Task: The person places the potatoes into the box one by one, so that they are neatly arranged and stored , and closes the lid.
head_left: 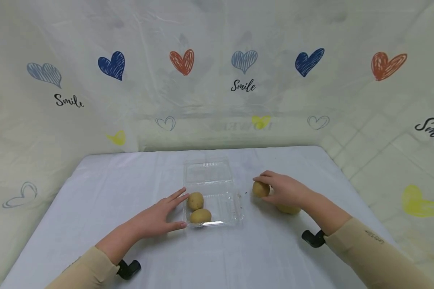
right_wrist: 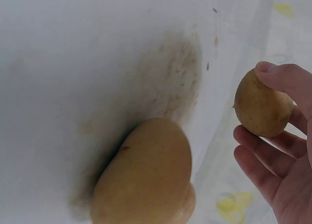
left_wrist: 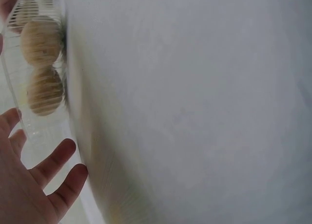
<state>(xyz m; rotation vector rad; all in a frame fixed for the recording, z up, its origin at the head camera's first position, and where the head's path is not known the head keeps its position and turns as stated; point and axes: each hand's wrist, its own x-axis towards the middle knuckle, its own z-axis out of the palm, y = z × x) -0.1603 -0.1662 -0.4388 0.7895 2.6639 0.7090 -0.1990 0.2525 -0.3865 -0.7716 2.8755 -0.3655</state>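
A clear plastic clamshell box (head_left: 220, 204) lies opened on the white cloth, its lid (head_left: 207, 172) folded back on the far side. Two potatoes sit in its left part, a rounder one (head_left: 195, 200) behind an oval one (head_left: 201, 216). My left hand (head_left: 157, 218) is spread with straight fingers at the box's left side; whether the fingertips touch it I cannot tell. To the right of the box, my right hand (head_left: 287, 190) grips a potato (right_wrist: 261, 104) between thumb and fingers, off the table. Beneath that hand lies a large potato (right_wrist: 146, 175), with another (right_wrist: 187, 207) partly hidden behind it.
White cloth (head_left: 217, 257) covers the table, with brown dirt smudges (right_wrist: 168, 78) near the loose potatoes. A printed sheet (head_left: 217, 32) with hearts hangs behind and at the sides. Each wrist bears a black camera, one at the left sleeve (head_left: 129, 269), one at the right (head_left: 314, 238).
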